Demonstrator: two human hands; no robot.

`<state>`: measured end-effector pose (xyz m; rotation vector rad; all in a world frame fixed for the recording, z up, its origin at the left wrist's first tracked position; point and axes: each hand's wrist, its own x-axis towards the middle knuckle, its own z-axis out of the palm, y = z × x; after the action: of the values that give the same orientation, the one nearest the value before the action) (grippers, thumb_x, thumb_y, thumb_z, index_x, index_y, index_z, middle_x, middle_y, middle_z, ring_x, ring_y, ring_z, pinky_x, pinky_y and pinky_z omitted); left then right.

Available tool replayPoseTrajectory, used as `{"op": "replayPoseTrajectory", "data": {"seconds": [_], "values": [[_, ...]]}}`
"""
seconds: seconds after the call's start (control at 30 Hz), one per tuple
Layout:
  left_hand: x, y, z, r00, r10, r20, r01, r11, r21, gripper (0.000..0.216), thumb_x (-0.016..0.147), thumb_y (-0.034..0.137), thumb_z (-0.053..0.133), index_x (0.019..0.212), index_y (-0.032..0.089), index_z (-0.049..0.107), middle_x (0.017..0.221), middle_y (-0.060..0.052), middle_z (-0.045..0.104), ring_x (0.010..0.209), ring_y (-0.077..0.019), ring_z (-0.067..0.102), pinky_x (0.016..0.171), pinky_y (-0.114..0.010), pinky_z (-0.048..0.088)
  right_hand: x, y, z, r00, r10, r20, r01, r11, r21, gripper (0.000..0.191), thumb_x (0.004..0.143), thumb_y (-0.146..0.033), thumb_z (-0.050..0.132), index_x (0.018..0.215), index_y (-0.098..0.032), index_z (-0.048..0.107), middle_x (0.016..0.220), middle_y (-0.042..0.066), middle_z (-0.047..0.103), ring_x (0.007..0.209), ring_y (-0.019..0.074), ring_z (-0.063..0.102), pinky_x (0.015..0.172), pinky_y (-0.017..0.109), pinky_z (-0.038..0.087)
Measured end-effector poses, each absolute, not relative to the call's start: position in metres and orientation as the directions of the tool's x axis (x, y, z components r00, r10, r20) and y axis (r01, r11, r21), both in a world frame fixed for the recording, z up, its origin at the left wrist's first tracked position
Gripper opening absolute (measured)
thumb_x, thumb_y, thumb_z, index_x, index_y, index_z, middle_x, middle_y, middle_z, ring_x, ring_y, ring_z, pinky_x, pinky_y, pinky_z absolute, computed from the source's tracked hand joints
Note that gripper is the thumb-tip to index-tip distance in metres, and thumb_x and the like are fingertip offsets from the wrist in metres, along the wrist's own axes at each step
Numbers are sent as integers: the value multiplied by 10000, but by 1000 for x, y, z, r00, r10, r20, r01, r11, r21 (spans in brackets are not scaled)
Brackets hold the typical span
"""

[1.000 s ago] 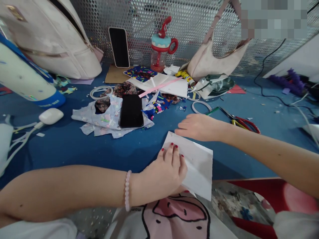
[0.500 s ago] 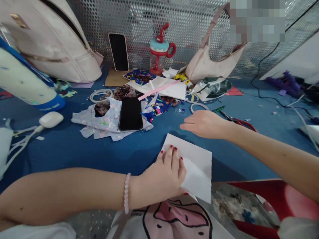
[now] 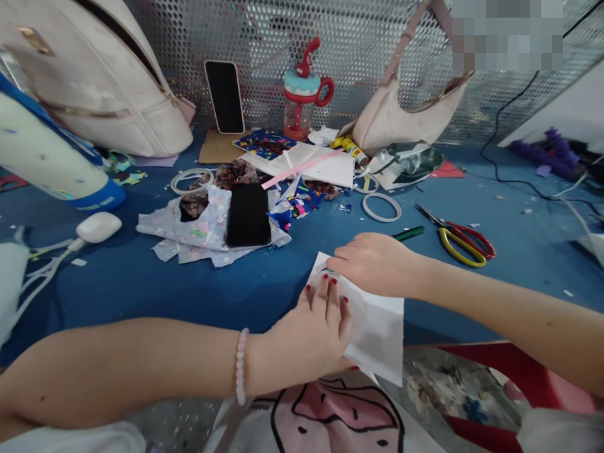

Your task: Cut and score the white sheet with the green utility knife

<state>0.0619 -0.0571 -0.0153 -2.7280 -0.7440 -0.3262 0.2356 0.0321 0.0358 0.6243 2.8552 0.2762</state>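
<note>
My left hand (image 3: 311, 327) lies on a sheet of white paper (image 3: 377, 340), red-nailed fingers spread across its top and the thumb near the lower edge. This paper overlaps the front edge of the blue table. My right hand (image 3: 368, 264) is closed around a slim green tool (image 3: 409, 233), whose rear end sticks out behind the hand. Its thin tip meets the paper just beyond my left fingertips; my fingers hide the middle. Beyond my right wrist lie scissors (image 3: 465, 246) with one red and one yellow handle.
A black phone (image 3: 248, 215) rests on patterned paper scraps (image 3: 202, 229). Tape rings (image 3: 382, 207), a red-handled cup (image 3: 302, 100) and a pale handbag (image 3: 410, 126) stand or lie farther back. At left are a bottle (image 3: 47, 145) and a backpack (image 3: 108, 94).
My right hand has moved toward me and left with the green tool, from above the table onto the paper. The scissors show more fully now. My left hand stays on the paper.
</note>
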Motion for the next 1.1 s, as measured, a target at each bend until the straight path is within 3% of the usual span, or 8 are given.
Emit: {"op": "replayPoseTrajectory", "data": {"seconds": [0.7, 1.1], "values": [[62, -56, -15, 835, 468, 289, 533, -819, -213, 703, 860, 631, 495, 1142, -9, 566, 1200, -345, 568, 1144, -435, 566, 824, -489, 528, 225, 15, 41, -780, 593, -200, 540, 799, 264, 105, 797, -78, 524, 770, -144, 600, 689, 72, 656, 567, 185, 600, 490, 286, 169], [62, -57, -14, 837, 477, 266, 534, -819, -210, 683, 892, 600, 463, 1184, -11, 550, 1229, -360, 539, 1167, -424, 554, 834, -480, 515, 234, 23, 35, -869, 460, -182, 399, 870, 289, 105, 827, -78, 513, 793, -148, 584, 686, 52, 629, 581, 160, 573, 523, 299, 204]]}}
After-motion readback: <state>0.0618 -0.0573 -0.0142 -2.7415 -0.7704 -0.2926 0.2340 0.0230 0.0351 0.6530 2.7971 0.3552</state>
